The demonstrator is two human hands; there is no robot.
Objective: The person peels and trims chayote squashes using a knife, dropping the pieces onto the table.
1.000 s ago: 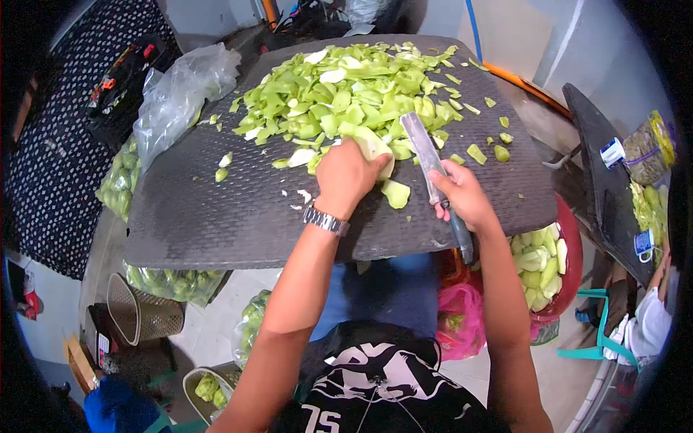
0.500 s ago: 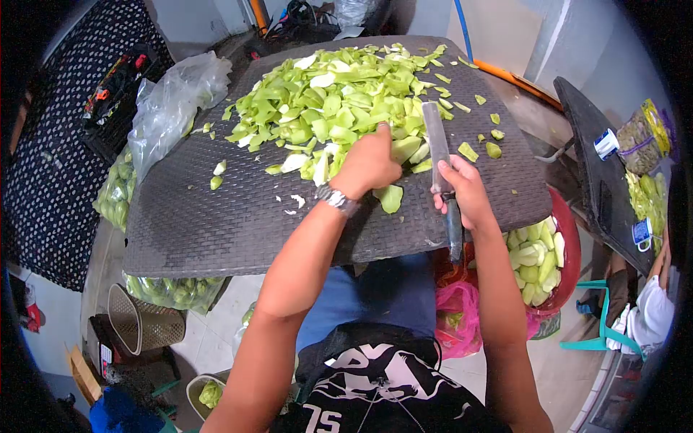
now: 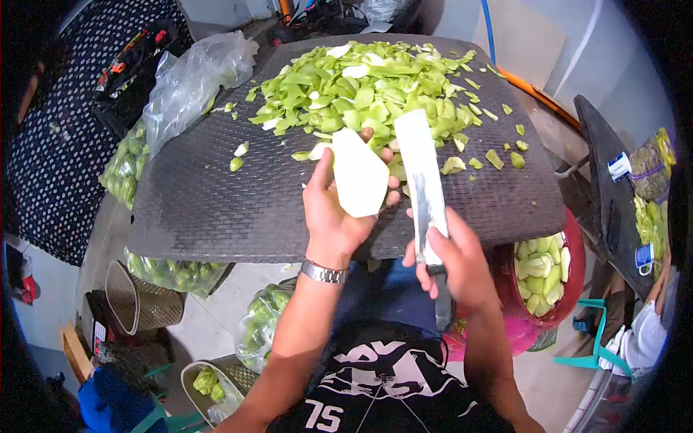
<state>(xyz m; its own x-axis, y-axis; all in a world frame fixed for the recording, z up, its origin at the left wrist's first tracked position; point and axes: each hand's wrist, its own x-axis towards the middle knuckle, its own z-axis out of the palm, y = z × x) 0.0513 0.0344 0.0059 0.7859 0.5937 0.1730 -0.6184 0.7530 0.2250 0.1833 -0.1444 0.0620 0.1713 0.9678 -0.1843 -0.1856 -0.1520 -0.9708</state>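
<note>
My left hand (image 3: 336, 220) is turned palm up, its fingers wrapped round a peeled chayote (image 3: 359, 173) with a pale, flat face upward. My right hand (image 3: 458, 256) grips the dark handle of a large knife (image 3: 419, 162). The broad blade points away from me, just right of the chayote; contact between them cannot be made out. Beyond both hands, a wide heap of green peelings (image 3: 354, 90) covers the far part of the dark woven tabletop (image 3: 209, 195).
A red basin (image 3: 575, 252) of pale peeled chayotes stands below the table's right edge. Bags of green chayotes (image 3: 263, 325) and a bin (image 3: 119, 296) are on the left. A clear plastic bag (image 3: 198, 83) lies on the left edge. Another person (image 3: 646, 339) sits at far right.
My left hand has drawn back from the heap, turned palm up, and now has the chayote in it. The knife has moved left and nearer to it. The view has shifted slightly.
</note>
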